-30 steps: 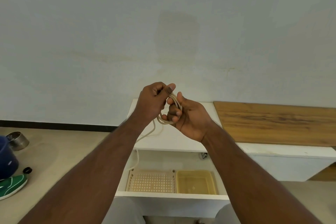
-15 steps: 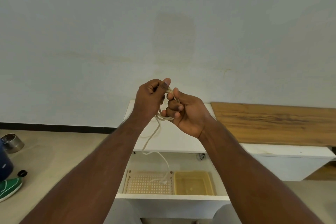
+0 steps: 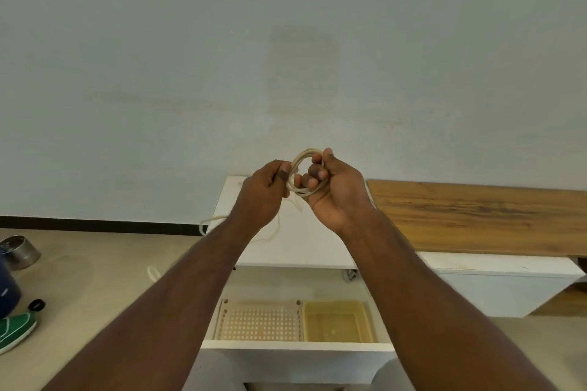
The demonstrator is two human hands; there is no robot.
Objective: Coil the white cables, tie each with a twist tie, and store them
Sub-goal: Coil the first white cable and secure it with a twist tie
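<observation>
Your two hands meet at the centre of the frame, raised before a bare wall with open air above and to both sides. Below them, a white cabinet top's (image 3: 317,232) front edge overhangs an open drawer (image 3: 295,347). Your right hand (image 3: 333,192) curls its fingers (image 3: 313,174) through the coiled white cable (image 3: 300,168). Your left hand (image 3: 262,192) pinches the strand just left of the loops. Loose cable trails down-left over the cabinet edge.
</observation>
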